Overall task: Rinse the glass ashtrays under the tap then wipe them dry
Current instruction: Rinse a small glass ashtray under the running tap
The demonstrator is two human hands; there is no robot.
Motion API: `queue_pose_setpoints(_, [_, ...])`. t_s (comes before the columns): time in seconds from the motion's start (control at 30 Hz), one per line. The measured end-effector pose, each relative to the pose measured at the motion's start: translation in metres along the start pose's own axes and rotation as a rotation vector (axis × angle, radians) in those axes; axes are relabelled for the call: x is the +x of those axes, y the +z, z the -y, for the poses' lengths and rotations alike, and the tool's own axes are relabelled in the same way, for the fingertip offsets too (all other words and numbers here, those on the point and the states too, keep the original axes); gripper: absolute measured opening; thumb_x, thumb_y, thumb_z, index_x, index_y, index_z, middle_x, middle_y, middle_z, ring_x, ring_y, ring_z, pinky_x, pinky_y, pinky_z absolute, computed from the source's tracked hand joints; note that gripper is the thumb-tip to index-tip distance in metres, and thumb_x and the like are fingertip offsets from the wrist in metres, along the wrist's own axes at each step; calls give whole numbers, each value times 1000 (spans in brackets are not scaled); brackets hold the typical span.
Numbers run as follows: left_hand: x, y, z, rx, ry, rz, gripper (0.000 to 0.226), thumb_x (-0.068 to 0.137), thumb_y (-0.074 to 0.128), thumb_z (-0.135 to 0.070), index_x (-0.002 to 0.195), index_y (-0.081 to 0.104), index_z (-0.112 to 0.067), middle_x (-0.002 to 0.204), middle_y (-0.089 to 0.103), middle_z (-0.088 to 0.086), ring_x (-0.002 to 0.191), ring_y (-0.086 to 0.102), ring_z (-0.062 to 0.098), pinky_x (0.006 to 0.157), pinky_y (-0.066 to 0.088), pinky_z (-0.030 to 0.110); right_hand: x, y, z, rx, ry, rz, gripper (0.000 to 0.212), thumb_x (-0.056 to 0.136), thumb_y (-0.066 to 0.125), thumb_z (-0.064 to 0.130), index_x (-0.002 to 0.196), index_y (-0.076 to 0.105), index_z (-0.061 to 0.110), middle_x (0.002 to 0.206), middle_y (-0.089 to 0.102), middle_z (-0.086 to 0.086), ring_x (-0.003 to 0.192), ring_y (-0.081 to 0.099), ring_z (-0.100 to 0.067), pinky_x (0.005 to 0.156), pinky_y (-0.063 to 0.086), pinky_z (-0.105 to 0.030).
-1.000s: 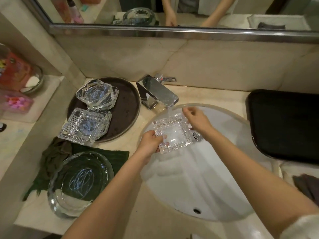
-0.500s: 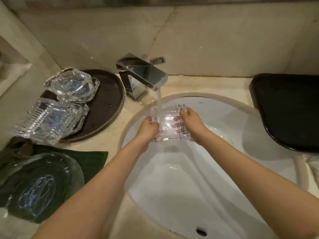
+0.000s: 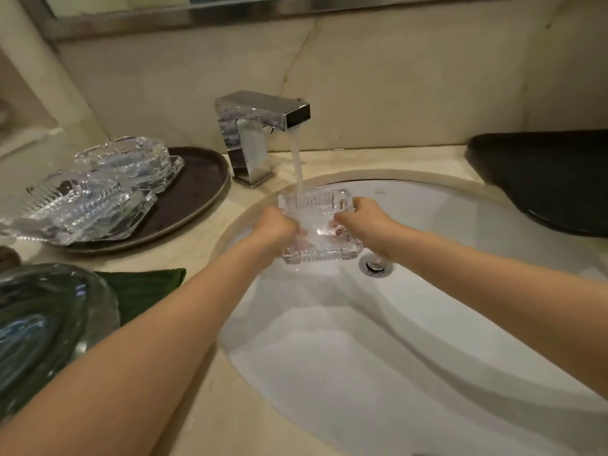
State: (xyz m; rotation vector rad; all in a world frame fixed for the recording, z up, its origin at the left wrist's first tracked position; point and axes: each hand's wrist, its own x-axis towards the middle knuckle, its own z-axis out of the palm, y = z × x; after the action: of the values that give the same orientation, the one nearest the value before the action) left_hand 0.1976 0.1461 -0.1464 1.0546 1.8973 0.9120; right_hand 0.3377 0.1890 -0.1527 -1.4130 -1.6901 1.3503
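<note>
water pours from the chrome tap (image 3: 263,126) in a solid stream, straight into the square glass ashtray (image 3: 320,225) held over the white basin (image 3: 427,324); the left hand (image 3: 276,230) is curled around the ashtray's left edge, fingers closed under and against the glass; the right hand (image 3: 365,222) clamps the right edge the same way, fingers wrapped onto the rim; so both hands have a firm hold and the ashtray sits between them, tilted a little toward the camera, its ribbed front wall facing us; the stream lands near the back left of its hollow and the water froths inside; just below the right wrist, the drain fitting (image 3: 376,265) shows in the bowl; off to the left, on the counter, a dark round tray (image 3: 190,199) carries two more cut-glass ashtrays; the faceted one (image 3: 131,161) at the back, the ribbed square one (image 3: 82,209) in front, hanging over the tray's near rim; closer in, at the left edge, a big round glass ashtray (image 3: 42,324) rests on a green cloth (image 3: 144,287); over on the right, a black tray (image 3: 543,179) sits on the counter beside the basin, well apart from the hands.
</note>
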Motion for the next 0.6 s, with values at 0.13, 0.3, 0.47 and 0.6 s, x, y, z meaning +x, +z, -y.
queue_pose_setpoints(0.13, [-9,-2,-3,-166,-29,95,29,89,44,13,116,49,5,101,64,8,73,64,14,75,54,31,-7,2,-3,15,-3,5,47,85,57,-6,128,44,5,112,61,-15,101,61,-29,91,51,-44])
queue_pose_setpoints(0.3, [-17,-2,-5,-250,-10,95,21,89,49,12,99,46,-6,97,61,9,66,63,15,69,50,26,-11,5,-5,82,-43,-91,22,83,66,1,102,58,8,90,67,-8,81,66,-22,79,55,-35])
queue_pose_setpoints(0.47, [-11,-1,-8,-186,9,-29,13,91,52,2,91,49,-11,86,56,7,80,59,22,75,48,35,-6,11,10,149,-22,-152,12,94,54,12,87,57,3,71,62,-7,57,59,-16,54,52,-24])
queue_pose_setpoints(0.6, [-11,-1,-11,-198,-1,-73,20,93,50,-3,109,51,-15,96,55,7,86,53,21,80,48,37,-4,11,12,216,-36,-121,15,95,52,11,80,51,12,70,62,-8,57,59,-19,60,49,-30])
